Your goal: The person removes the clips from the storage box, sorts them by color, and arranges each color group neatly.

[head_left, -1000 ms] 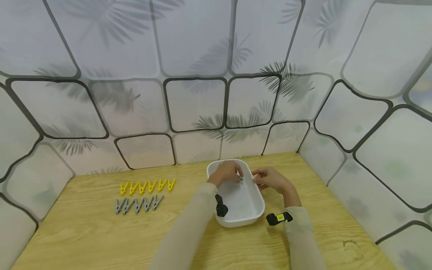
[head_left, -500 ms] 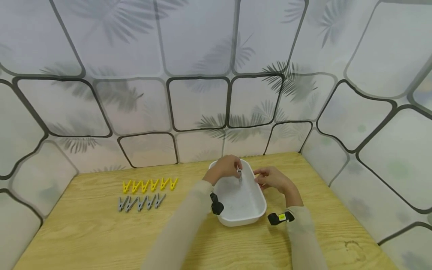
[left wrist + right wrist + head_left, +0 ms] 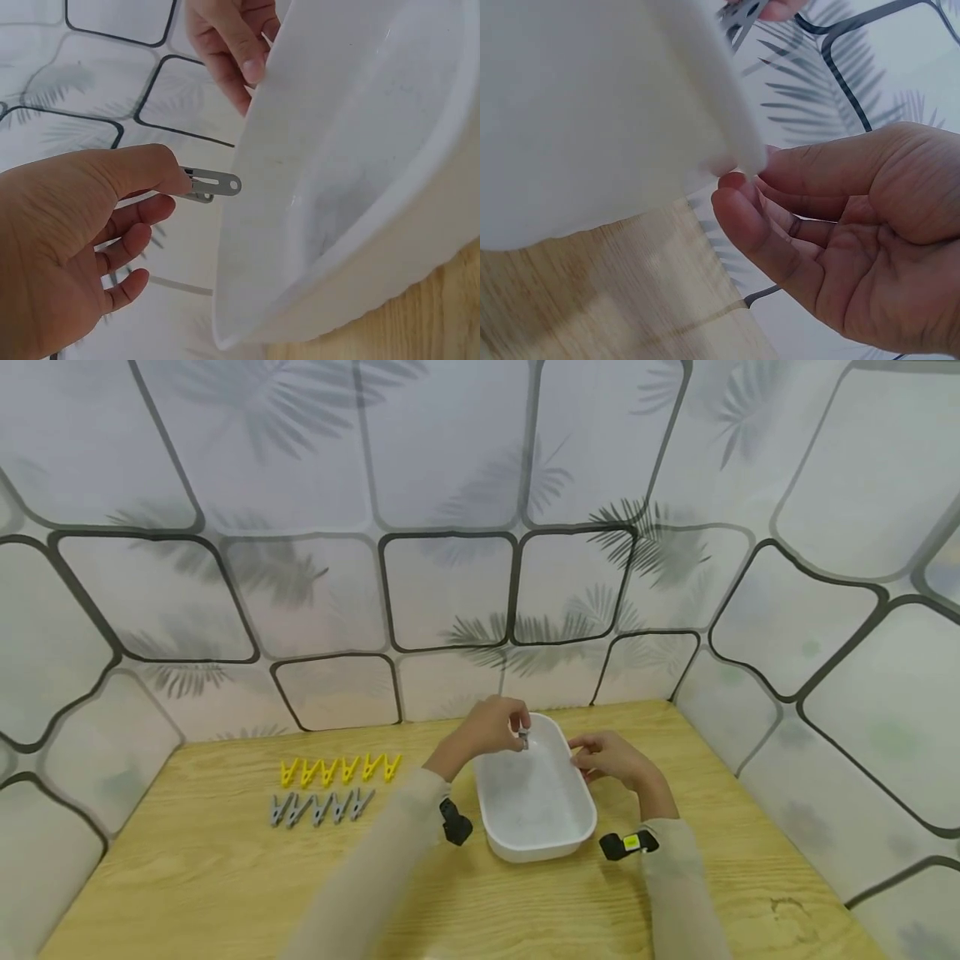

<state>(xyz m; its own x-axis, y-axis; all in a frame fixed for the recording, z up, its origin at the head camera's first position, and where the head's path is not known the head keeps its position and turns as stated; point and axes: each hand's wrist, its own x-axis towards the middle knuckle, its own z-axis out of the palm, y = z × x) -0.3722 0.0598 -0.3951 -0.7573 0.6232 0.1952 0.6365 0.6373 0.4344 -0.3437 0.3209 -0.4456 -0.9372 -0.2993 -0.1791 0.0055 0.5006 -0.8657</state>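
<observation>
On the wooden table (image 3: pixel 187 877), close to its far edge, stands a white oval tub (image 3: pixel 534 793). Above the far left part of its rim is the left hand (image 3: pixel 491 731), and it pinches a grey clothespin (image 3: pixel 522 741) between thumb and forefinger; the other fingers are loosely curled. From the left wrist view the grey clothespin (image 3: pixel 212 184) is in the air just beside the outer wall of the tub (image 3: pixel 352 172), and it does not touch the wall. The right hand (image 3: pixel 609 758) is at the right rim of the tub, with the fingers slightly bent and the fingertips (image 3: pixel 739 196) against the edge; it holds nothing, and I cannot tell if it really grips the rim. On the left part of the table, well apart from the tub, lie two short rows of pins: six yellow clothespins (image 3: pixel 339 769) farther from the person, and five grey clothespins (image 3: pixel 320 807) just in front of them. Behind the table is a pale wall (image 3: pixel 450 485) with dark curved lines and leaf shadows.
</observation>
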